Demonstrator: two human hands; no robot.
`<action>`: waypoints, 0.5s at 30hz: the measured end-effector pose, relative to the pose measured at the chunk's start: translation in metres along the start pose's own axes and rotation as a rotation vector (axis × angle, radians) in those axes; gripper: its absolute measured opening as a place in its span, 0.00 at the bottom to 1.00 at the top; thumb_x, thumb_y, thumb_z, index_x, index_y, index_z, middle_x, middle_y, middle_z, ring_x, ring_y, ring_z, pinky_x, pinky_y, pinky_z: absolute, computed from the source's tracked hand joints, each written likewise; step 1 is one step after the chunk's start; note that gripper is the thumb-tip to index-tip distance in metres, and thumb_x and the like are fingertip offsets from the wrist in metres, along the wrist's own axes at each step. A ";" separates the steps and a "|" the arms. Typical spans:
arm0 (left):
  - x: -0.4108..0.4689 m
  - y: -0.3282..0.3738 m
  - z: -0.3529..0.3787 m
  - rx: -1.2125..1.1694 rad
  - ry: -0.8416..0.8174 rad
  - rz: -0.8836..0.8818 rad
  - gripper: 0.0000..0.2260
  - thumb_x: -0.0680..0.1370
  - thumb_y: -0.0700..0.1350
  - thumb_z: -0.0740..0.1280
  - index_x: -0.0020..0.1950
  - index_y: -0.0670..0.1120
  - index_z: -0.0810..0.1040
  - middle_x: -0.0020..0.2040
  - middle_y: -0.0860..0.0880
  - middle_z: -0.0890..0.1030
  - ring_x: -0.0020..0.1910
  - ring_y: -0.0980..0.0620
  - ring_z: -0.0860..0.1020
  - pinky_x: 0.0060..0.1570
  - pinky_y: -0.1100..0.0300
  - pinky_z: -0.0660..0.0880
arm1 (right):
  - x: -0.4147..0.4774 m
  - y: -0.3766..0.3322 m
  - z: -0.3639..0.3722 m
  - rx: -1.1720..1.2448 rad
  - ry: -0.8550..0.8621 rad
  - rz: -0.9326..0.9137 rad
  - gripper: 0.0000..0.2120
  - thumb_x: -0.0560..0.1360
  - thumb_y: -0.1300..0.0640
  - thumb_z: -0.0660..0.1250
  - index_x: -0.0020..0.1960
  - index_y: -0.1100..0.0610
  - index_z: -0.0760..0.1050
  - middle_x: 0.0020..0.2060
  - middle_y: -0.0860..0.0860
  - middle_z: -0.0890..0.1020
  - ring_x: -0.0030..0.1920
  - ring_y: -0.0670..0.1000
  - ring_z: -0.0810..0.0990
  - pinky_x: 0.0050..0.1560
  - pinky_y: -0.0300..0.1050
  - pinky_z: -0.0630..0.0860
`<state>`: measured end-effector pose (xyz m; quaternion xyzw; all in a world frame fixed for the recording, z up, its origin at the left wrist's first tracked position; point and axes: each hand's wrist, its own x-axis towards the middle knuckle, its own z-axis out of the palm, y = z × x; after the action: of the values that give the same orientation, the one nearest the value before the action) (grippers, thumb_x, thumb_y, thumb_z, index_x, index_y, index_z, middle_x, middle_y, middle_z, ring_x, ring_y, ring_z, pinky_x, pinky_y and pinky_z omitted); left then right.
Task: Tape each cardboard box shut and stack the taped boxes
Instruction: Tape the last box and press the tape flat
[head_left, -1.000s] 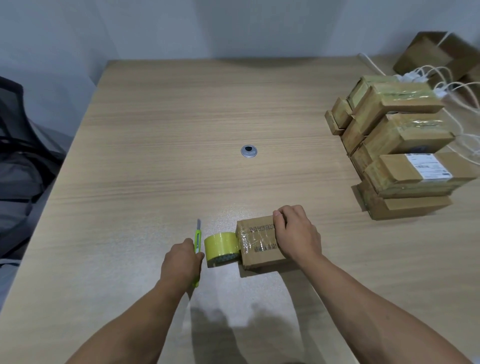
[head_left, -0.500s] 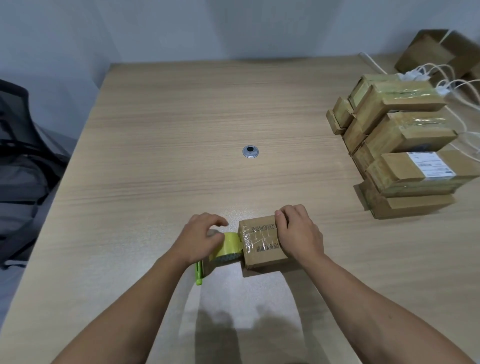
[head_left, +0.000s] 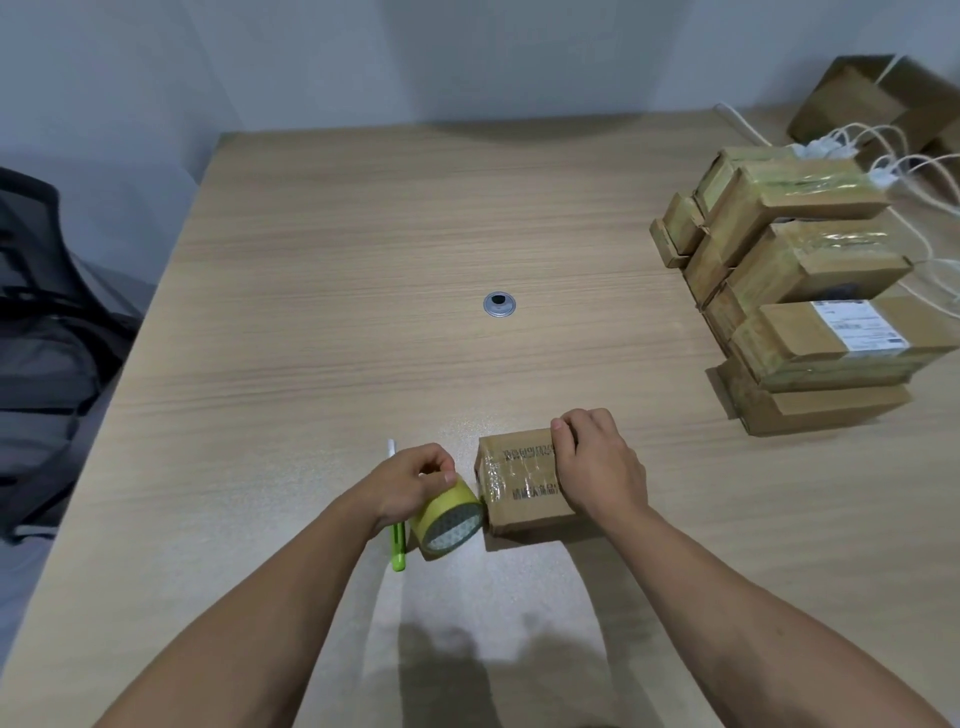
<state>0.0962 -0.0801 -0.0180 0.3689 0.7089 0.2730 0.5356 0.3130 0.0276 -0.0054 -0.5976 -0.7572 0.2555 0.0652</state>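
Pale wood-grain counter (head_left: 363, 260) fills most of the frame, with a grey-white wall behind it. At lower centre the small brown cardboard box (head_left: 519, 486) lies flat on the counter. A glossy band of clear tape already runs across its printed top and down its left end.

My right grip (head_left: 597, 467) covers the box's right half, palm down and fingers curled over the far edge, pinning it in place. My left grip (head_left: 410, 486) is closed on the roll of yellow-green packing tape (head_left: 449, 522), thumb and fingertips pinching its upper rim. The roll is tilted and touches the box's left end. I cannot tell whether the tape is cut free of the roll. A lime-green utility knife (head_left: 398, 551) lies beneath my left wrist, just beside the roll.

At the right of the frame stands the stack of taped brown cardboard boxes (head_left: 810, 312), several high and stepped. So I judge most of the work done. This box looks sealed or nearly so. What is left is to sever the tape, press it flat and carry the box over to that stack.
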 end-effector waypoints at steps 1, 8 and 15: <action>-0.003 -0.001 0.000 -0.016 0.026 0.002 0.05 0.82 0.42 0.65 0.46 0.47 0.77 0.46 0.49 0.78 0.42 0.52 0.75 0.40 0.60 0.72 | 0.000 -0.001 0.001 -0.009 -0.011 0.001 0.18 0.85 0.43 0.50 0.60 0.49 0.75 0.61 0.47 0.73 0.46 0.51 0.70 0.47 0.47 0.66; -0.019 0.009 -0.014 -0.090 0.169 0.063 0.07 0.81 0.45 0.66 0.44 0.49 0.78 0.48 0.48 0.80 0.43 0.50 0.75 0.41 0.56 0.71 | 0.010 -0.013 -0.019 -0.112 -0.231 0.042 0.22 0.84 0.39 0.44 0.70 0.43 0.69 0.71 0.48 0.67 0.70 0.56 0.65 0.65 0.60 0.65; -0.036 0.020 -0.030 -0.128 0.319 0.158 0.06 0.78 0.47 0.68 0.41 0.52 0.78 0.52 0.51 0.82 0.49 0.51 0.76 0.49 0.54 0.70 | -0.002 -0.083 -0.029 0.100 -0.229 -0.385 0.20 0.83 0.47 0.61 0.72 0.54 0.72 0.69 0.50 0.74 0.71 0.52 0.69 0.64 0.43 0.65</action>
<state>0.0779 -0.0975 0.0260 0.3405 0.7349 0.4136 0.4159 0.2533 0.0224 0.0584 -0.4052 -0.8461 0.3418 0.0558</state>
